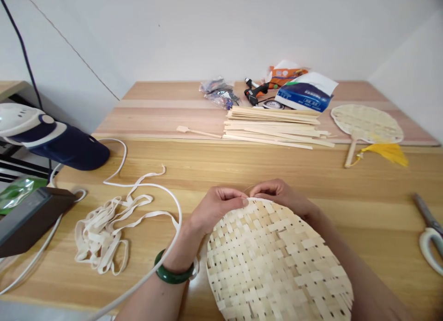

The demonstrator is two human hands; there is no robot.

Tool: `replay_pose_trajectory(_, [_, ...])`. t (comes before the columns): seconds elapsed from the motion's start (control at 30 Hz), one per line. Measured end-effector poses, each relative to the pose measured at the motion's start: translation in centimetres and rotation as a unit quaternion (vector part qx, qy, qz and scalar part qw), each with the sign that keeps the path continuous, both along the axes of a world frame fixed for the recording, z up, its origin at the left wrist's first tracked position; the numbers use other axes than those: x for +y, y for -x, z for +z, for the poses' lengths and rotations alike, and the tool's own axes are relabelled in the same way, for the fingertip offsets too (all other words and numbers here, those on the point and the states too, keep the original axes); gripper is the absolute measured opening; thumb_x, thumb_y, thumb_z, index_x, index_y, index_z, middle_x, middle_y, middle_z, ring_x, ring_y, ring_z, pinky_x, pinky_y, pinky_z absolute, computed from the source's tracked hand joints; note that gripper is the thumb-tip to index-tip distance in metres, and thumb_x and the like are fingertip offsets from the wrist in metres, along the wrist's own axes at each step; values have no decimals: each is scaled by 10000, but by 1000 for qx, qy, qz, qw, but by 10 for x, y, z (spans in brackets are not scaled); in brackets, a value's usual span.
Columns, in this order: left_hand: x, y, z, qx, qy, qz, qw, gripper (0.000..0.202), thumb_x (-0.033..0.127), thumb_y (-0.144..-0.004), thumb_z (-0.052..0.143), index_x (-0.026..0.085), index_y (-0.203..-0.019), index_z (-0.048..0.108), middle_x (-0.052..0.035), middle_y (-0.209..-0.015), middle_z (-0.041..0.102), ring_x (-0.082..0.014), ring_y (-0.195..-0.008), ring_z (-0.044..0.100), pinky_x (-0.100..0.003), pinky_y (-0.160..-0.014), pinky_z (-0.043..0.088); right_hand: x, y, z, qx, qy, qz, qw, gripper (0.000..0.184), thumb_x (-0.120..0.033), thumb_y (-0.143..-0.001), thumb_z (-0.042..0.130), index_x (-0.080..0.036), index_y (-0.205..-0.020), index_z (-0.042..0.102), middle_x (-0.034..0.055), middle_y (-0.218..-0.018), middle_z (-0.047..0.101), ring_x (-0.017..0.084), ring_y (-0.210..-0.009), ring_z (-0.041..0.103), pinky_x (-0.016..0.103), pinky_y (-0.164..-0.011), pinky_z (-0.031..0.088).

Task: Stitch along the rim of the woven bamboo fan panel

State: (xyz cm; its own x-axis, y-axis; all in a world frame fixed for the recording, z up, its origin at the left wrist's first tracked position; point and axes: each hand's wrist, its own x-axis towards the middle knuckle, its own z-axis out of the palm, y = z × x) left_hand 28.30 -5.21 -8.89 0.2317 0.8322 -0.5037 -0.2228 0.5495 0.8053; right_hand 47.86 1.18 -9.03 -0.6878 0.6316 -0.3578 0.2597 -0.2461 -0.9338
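A rounded fan panel woven from pale flat strips (277,261) stands tilted in front of me, its lower end cut off by the view. My left hand (221,203) is closed on its top rim, thumb on the near face. Just right of it, my right hand (275,192) pinches at the same rim; what lies in its fingertips is too small or hidden to name. A narrow white edging tape (259,199) shows along the rim by the fingers. A faint thin strand curves between both hands. On my left wrist is a green bangle (173,271).
Left lie a heap of white fabric tape (98,233), a white cable (155,187) crossing my left forearm, a dark box (34,215) and a visor cap (65,143). Behind are flat strips (270,127), a glue gun (256,94) and a finished fan (367,122). Scissors (429,233) lie right.
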Motion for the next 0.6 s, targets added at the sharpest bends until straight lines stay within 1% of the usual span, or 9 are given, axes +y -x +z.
replay_pose_trajectory(0.1, [-1, -2, 2, 8, 3, 0, 1000, 164, 298, -669, 788, 146, -715, 748, 15, -599, 638, -69, -514, 495, -201, -517, 369, 1, -1, 0, -2, 16, 1, 1000, 293, -457, -769, 691, -169, -823, 700, 29, -814, 662, 122, -711, 566, 241, -640, 449])
replay_pose_trajectory(0.2, [-2, -2, 3, 12, 6, 6, 1000, 161, 298, -665, 789, 147, -696, 740, 22, -589, 634, -67, -504, 489, -203, -520, 368, 2, -1, 0, -4, 33, -10, 999, 311, -459, -754, 706, -165, -847, 665, 24, -790, 641, 113, -676, 556, 230, -602, 441])
replay_pose_trajectory(0.3, [-2, -2, 5, 9, 7, 19, 1000, 183, 309, -643, 800, 145, -690, 734, 17, -595, 640, -75, -516, 507, -207, -524, 374, 3, -1, -1, -9, 28, -22, 999, 318, -466, -744, 709, -162, -811, 641, 15, -747, 616, 103, -633, 530, 228, -575, 430])
replay_pose_trajectory(0.43, [-2, -1, 5, 9, 7, 33, 999, 203, 315, -624, 809, 143, -700, 734, 6, -609, 651, -90, -530, 528, -215, -526, 388, 2, -1, -1, -4, 21, -29, 999, 321, -472, -744, 705, -162, -789, 631, 9, -740, 598, 100, -634, 514, 229, -577, 424])
replay_pose_trajectory(0.6, [-2, -3, 5, 16, 8, 19, 1000, 189, 302, -629, 806, 144, -709, 740, 8, -613, 654, -85, -533, 530, -210, -531, 390, -1, 2, 3, 18, 23, -16, 999, 299, -453, -778, 681, -161, -802, 623, -6, -723, 563, 85, -616, 474, 218, -561, 389])
